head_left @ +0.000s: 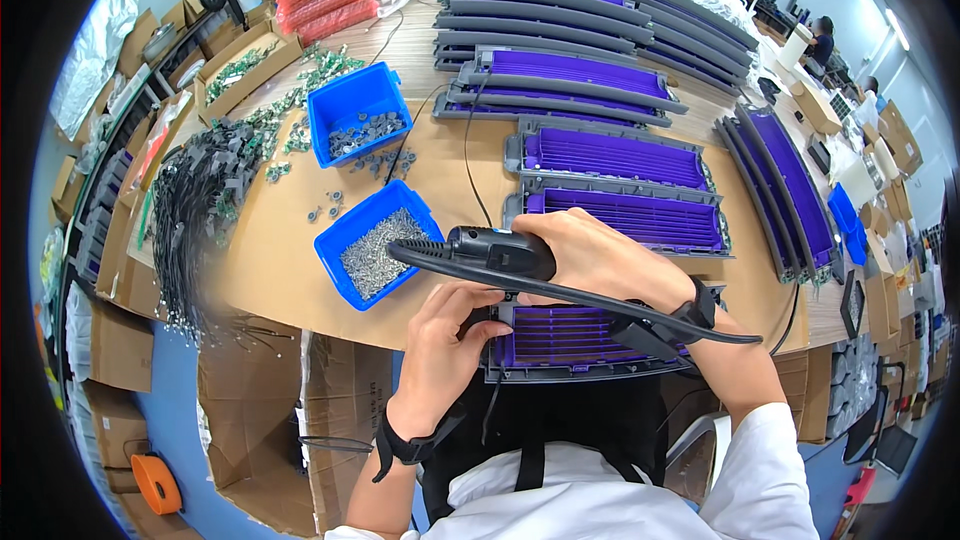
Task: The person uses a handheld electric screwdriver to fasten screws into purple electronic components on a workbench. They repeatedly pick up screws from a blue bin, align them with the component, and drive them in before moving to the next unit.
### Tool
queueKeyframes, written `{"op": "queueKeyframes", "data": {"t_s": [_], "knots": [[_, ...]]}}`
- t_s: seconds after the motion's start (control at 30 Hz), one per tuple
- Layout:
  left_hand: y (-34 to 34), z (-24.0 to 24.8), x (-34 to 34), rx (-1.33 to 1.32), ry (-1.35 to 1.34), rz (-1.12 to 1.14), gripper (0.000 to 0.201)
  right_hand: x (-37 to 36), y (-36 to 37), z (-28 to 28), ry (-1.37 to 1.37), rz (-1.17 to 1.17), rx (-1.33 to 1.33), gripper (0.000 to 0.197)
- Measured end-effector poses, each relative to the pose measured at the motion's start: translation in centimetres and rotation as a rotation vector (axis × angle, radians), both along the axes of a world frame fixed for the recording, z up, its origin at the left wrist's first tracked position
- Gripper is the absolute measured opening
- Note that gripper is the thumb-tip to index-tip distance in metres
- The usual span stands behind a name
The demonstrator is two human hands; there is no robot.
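Note:
A purple-and-grey slatted panel (560, 340) lies at the table's near edge, in front of my body. My left hand (440, 335) grips its left end, thumb and forefinger curled in at the corner. Wrapped round a black corded electric screwdriver (500, 250), my right hand (605, 265) is just above the panel's left part. The tool's cord runs back over my right wrist. The tip is hidden by my hands. Left of the tool, a blue bin (405, 198) holds many small silver screws.
Behind it, another blue bin (350, 100) contains small grey parts. More slatted panels (620, 150) lie beyond my hands, with stacks farther back and to the right. Bundled black cables (190, 220) hang over the left table edge. Cardboard (270, 260) covers the work surface. People sit at the far right.

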State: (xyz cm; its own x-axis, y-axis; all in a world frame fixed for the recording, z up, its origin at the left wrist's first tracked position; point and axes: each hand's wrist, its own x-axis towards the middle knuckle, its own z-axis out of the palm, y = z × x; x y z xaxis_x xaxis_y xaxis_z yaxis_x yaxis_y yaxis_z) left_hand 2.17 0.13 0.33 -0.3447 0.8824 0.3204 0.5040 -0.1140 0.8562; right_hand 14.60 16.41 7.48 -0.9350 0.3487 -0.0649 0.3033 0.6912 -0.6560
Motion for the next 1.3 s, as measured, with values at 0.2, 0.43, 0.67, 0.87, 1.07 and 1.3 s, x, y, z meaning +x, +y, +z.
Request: {"op": "queueKeyframes", "data": {"t_s": [0.2, 0.43, 0.67, 0.87, 1.07, 1.3], "knots": [[0.0, -0.3, 0.3, 0.023, 0.000, 0.042, 0.030, -0.1, 0.0, -0.2, 0.016, 0.016, 0.023, 0.039], [-0.1, 0.0, -0.3, 0.036, -0.015, -0.025, 0.033, -0.1, 0.0, -0.4, 0.006, 0.001, 0.032, 0.041], [-0.4, 0.2, -0.7, -0.109, -0.195, -0.054, 0.030, -0.2, 0.0, -0.6, -0.002, 0.019, 0.028, 0.044], [-0.2, 0.4, -0.3, -0.100, -0.238, -0.032, 0.032, -0.2, 0.1, -0.8, 0.010, 0.021, 0.012, 0.043], [-0.1, -0.2, 0.1, -0.062, -0.114, 0.067, 0.032, -0.2, -0.3, -0.5, 0.014, 0.009, 0.036, 0.040], [-0.4, -1.0, -0.4, -0.004, -0.023, 0.087, 0.031, -0.9, -0.6, 0.0, 0.014, 0.038, 0.021, 0.036]]}}
